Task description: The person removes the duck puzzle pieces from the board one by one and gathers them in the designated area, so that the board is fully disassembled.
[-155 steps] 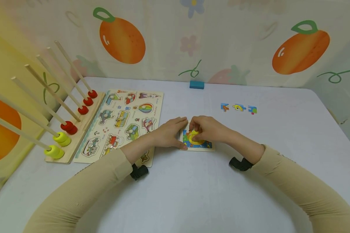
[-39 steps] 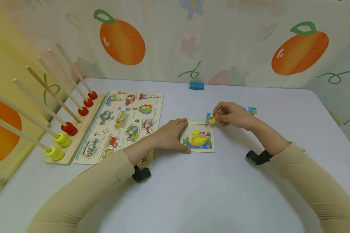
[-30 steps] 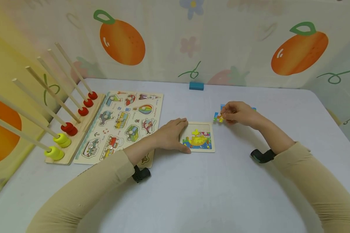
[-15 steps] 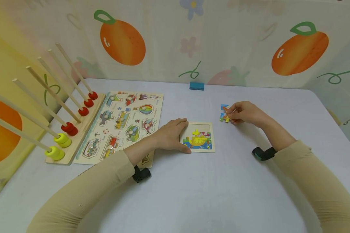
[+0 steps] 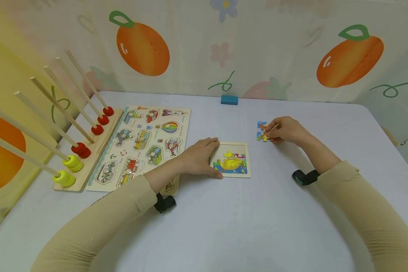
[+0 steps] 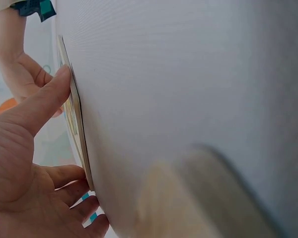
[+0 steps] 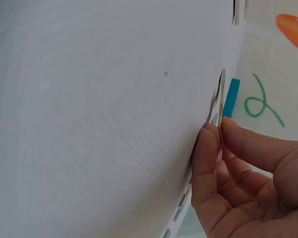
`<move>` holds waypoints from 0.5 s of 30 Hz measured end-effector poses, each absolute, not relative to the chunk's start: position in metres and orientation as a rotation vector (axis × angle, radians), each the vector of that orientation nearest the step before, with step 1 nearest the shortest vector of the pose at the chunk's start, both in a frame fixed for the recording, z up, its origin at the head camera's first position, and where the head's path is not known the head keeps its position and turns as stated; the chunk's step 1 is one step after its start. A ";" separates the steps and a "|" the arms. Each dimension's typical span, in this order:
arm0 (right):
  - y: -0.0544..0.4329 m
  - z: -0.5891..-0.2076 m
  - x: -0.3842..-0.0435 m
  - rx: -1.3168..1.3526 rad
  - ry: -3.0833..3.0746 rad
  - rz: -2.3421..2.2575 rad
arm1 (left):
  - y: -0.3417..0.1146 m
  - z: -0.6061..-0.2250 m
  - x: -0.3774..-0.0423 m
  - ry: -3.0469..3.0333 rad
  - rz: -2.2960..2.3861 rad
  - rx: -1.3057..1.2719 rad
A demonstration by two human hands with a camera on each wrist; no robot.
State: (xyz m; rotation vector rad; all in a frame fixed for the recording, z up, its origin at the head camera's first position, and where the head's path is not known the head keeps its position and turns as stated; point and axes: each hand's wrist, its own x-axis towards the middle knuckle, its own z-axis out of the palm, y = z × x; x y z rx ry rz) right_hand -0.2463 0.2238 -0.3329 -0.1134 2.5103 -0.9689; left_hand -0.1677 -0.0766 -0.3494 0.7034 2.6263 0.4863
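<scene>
My left hand point(image 5: 200, 156) rests at the left side of a small wooden puzzle tray point(image 5: 236, 147). Its thumb touches the front edge and its fingers lie along the left and back, as the left wrist view also shows. In the tray's lower part lie fitted pieces of a yellow duck picture point(image 5: 232, 164); bare wood shows above. Right of and beyond the tray, my right hand point(image 5: 285, 130) pinches a jigsaw piece point(image 5: 260, 136) between thumb and fingers, seen edge-on in the right wrist view. Just behind it lies a loose blue-and-orange jigsaw piece point(image 5: 260, 124). The right hand hides the table beyond it.
A wooden peg puzzle board point(image 5: 141, 143) with vehicle pictures lies left of the tray, partly under the left forearm. Left of that stands a counting rack point(image 5: 98, 147) with tall rods and red and yellow beads. A teal block point(image 5: 229, 100) sits at the table's back edge.
My right hand first worked on the tray's duck picture, then held a jigsaw piece near the tray's back right corner. It has since moved right with the piece. The left hand stays put.
</scene>
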 end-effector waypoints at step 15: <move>0.224 -0.334 -0.246 -0.126 2.537 -0.983 | -0.076 -0.348 -0.167 2.622 0.492 0.706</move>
